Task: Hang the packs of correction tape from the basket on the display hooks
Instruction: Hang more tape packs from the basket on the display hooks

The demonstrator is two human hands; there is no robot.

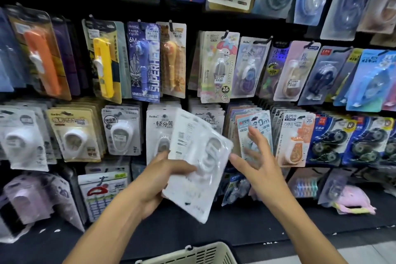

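My left hand point(165, 178) grips a white blister pack of correction tape point(197, 163), tilted with its printed back toward me, in front of the display wall. Just right of the pack, my right hand point(255, 161) hovers with fingers spread and holds nothing. Behind the pack hangs a matching white pack point(159, 135) on its hook. The cream basket point(192, 255) shows only its rim at the bottom edge, below my arms.
Rows of carded correction tapes fill the black wall on hooks: yellow and orange ones point(105, 60) upper left, a My Melody card point(220, 66) in the middle, blue packs point(330, 141) at right. A dark ledge point(257, 227) runs beneath, with a pink item point(353, 199) lying on it.
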